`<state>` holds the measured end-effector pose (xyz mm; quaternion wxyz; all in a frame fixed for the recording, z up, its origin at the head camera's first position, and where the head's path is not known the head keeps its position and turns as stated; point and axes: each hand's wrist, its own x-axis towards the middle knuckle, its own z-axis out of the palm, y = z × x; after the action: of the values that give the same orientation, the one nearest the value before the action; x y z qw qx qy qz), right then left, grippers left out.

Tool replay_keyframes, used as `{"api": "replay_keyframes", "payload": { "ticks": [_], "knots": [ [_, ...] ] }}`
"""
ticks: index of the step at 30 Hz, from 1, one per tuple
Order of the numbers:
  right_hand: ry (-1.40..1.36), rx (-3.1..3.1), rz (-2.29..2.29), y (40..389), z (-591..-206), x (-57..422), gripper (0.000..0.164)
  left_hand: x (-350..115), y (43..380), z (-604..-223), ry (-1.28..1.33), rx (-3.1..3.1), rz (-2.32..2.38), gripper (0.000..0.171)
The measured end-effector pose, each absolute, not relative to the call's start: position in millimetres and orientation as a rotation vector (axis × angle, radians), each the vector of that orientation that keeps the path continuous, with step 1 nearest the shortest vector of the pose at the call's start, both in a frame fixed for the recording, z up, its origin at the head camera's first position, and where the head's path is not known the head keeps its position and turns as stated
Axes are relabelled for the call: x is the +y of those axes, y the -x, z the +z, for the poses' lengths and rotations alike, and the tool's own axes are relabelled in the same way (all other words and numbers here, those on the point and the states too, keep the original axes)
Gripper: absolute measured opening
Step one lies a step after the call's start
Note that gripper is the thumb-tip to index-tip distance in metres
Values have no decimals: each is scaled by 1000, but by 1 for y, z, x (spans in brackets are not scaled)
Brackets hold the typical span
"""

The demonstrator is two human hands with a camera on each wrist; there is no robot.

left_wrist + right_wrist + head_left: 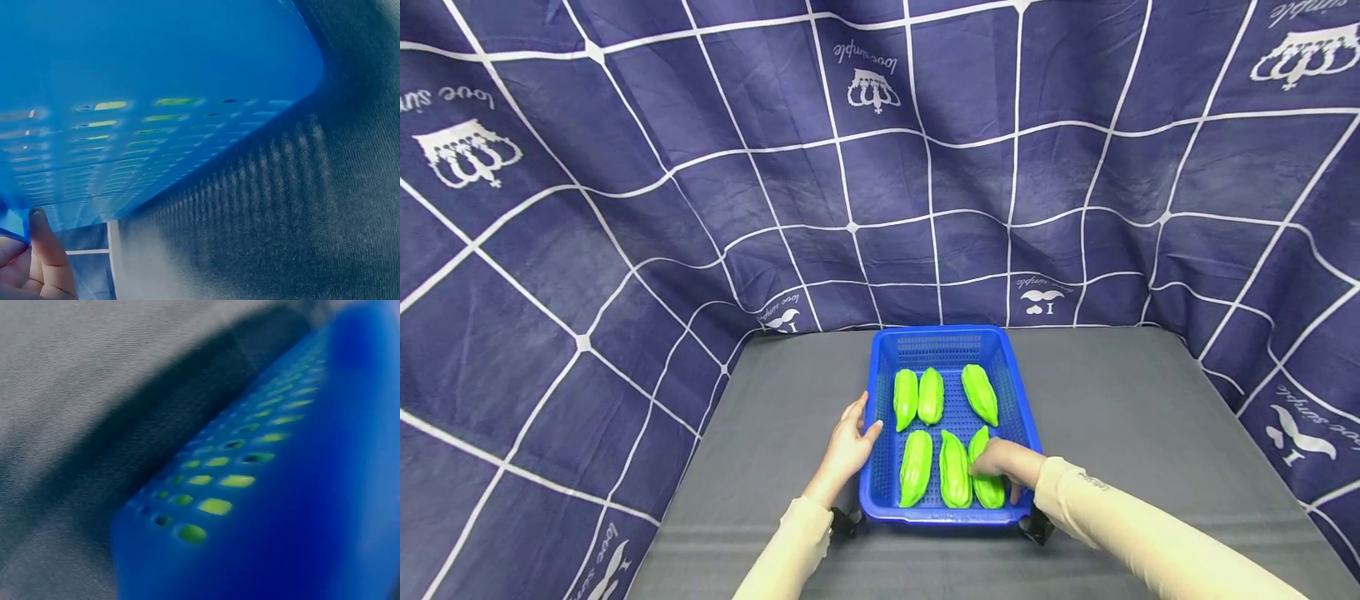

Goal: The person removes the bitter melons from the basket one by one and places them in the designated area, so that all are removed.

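Observation:
A blue slotted plastic basket (947,331) holds several long, ridged, bright-green gourds. My left hand (852,439) grips the basket's left rim, its thumb over the edge and fingers outside; the left wrist view shows fingertips (39,215) at the blue edge. Inside the near right corner, my right hand (1006,461) reaches down and holds a green gourd (991,494) with bent fingers, partly covering it. Close beside that one lies another gourd (955,471), with a third gourd (915,468) farther left. In the right wrist view, the basket wall (300,506) hides the hand.
Toward the back of the basket lie a pair of gourds (918,397) and a single slanted gourd (980,394). The basket stands on a grey cloth-covered table (1112,417). A dark blue curtain (970,183) with a white grid hangs behind and at both sides.

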<state>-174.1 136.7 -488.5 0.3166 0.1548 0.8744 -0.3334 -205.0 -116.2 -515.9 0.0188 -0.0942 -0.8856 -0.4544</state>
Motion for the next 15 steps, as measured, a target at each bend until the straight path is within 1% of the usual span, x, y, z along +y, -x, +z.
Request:
{"api": "replay_keyframes", "payload": {
  "ticks": [3, 8, 11, 15],
  "knots": [
    [-407, 2326, -876, 169, -488, 133, 61, -117, 203, -516, 271, -2737, -1436, 61],
    [-394, 2393, -890, 163, -487, 129, 45, -118, 201, -514, 256, -2734, -1417, 60],
    [-399, 2400, -917, 159, -485, 129, 41, -118, 201, -515, 267, -2727, -1398, 60],
    [-378, 2370, -968, 156, -477, 133, 24, -118, 202, -516, 298, -2716, -1397, 60]
  ]
}}
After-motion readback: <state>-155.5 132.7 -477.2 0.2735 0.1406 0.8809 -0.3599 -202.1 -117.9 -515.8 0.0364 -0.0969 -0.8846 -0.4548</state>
